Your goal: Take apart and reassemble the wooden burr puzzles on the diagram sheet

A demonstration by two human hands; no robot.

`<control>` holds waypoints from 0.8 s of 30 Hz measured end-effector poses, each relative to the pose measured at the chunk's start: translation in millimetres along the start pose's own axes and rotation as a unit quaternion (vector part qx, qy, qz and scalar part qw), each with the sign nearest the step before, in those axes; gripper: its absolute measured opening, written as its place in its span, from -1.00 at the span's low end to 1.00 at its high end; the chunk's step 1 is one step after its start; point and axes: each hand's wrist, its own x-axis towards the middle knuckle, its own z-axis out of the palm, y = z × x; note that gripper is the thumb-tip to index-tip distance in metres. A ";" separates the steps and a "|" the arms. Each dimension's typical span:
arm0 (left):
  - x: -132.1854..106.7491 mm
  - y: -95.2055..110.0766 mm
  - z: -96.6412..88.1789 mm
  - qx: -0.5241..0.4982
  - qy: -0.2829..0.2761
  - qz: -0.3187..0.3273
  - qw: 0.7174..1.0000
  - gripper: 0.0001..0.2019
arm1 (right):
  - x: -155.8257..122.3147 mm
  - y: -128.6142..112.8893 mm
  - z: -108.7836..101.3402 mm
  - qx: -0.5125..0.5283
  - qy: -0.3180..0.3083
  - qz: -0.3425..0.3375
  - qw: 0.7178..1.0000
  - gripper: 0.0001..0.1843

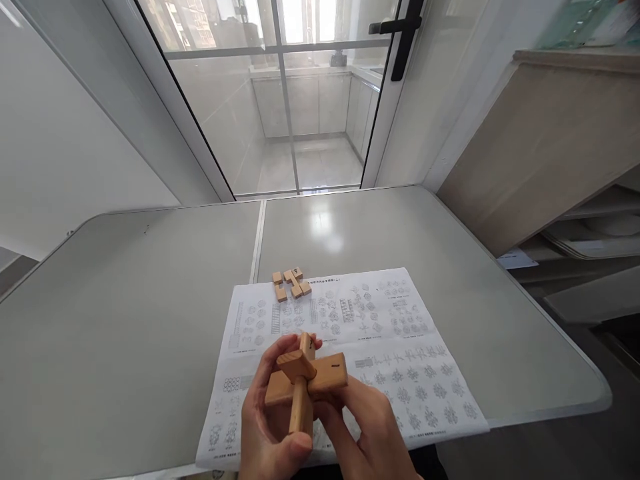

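Over the printed diagram sheet (395,340), left hand (257,417) grasps wooden burr puzzle (300,397), bars crossed, seemingly interlocked; loose notched wooden pieces (297,289) beyond, at sheet's far edge, unjoined; right hand (373,420) grips puzzle's right side. Can't tell what's left.

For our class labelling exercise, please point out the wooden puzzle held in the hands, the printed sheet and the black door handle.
Wooden puzzle (302,395): head view, on the bar nearest the camera.
Printed sheet (357,347): head view, paper near its middle.
Black door handle (405,41): head view, on its upright plate.
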 end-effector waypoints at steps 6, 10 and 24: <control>0.4 -1.0 -2.3 -0.007 -0.011 -0.008 1.000 -0.01 | 6.0 -2.8 0.9 0.005 -0.007 -0.001 1.000 -0.77; 2.0 0.5 -3.1 -0.012 -0.006 -0.018 1.000 -0.02 | 4.4 0.9 0.8 0.012 -0.010 0.011 1.000 -0.78; -2.6 4.3 1.3 0.055 -0.017 -0.006 0.998 0.00 | 0.5 -3.5 0.0 -0.005 0.015 0.023 1.000 -0.77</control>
